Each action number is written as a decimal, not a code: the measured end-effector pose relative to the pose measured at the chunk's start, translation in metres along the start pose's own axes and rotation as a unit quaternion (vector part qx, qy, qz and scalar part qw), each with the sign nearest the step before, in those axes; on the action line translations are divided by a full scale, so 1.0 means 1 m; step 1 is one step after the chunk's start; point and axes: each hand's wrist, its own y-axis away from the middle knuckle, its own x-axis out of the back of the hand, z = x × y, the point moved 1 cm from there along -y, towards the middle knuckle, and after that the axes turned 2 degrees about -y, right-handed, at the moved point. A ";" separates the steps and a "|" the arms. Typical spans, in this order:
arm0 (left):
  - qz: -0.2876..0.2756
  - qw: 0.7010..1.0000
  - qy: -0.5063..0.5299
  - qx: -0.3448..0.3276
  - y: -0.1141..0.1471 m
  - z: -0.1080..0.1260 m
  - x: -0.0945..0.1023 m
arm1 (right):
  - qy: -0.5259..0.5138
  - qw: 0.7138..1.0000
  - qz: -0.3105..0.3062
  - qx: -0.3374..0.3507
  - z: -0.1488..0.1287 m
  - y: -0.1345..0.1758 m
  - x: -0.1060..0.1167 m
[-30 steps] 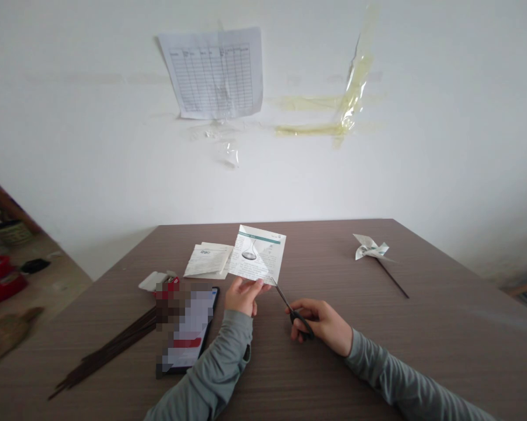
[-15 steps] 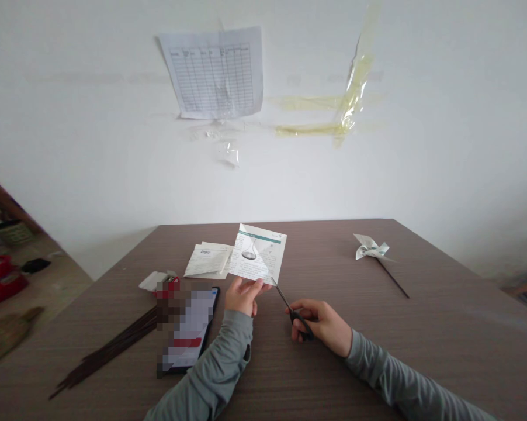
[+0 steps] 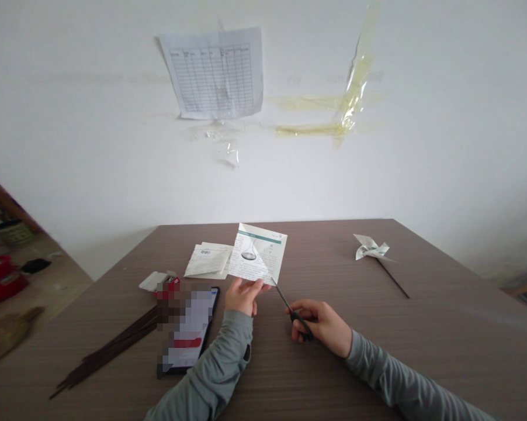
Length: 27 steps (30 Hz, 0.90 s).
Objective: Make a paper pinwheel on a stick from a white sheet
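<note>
A square sheet of printed paper [image 3: 259, 254], with a green band and a flask picture, is pinched at its lower edge by my left hand [image 3: 241, 296]. My right hand [image 3: 322, 327] grips the black handles of a pair of scissors [image 3: 284, 297]. The blade tips meet the paper's lower right corner, close to my left fingertips. Diagonal crease lines show on the sheet. How far the blades have cut in is too small to tell.
On the table [image 3: 355, 368], a paper pinwheel [image 3: 372, 248] on a thin stick lies at right. Left are more paper squares [image 3: 207, 261], a small red-and-white box [image 3: 160, 283], a bundle of dark sticks [image 3: 110, 351] and a phone [image 3: 193, 333]. A wall [image 3: 316, 187] rises behind.
</note>
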 end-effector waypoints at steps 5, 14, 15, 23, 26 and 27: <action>0.002 1.000 -0.013 0.008 0.002 0.006 -0.001 | 0.017 1.000 0.009 0.007 -0.003 0.002 -0.001; 0.000 1.000 -0.009 0.020 0.002 0.008 0.000 | 0.033 0.999 0.016 0.015 -0.004 0.001 -0.001; -0.002 1.000 -0.011 0.020 0.002 0.007 0.000 | 0.033 0.999 0.016 0.018 -0.004 0.002 0.000; -0.025 0.999 -0.021 0.015 -0.001 -0.004 0.002 | 0.022 0.999 0.023 0.021 -0.002 0.000 -0.001; -0.029 0.999 -0.021 0.013 -0.002 -0.006 0.003 | 0.017 0.999 0.025 0.022 -0.001 0.000 -0.001; -0.030 0.999 -0.018 0.011 -0.003 -0.007 0.003 | 0.016 0.999 0.026 0.022 -0.001 0.000 -0.002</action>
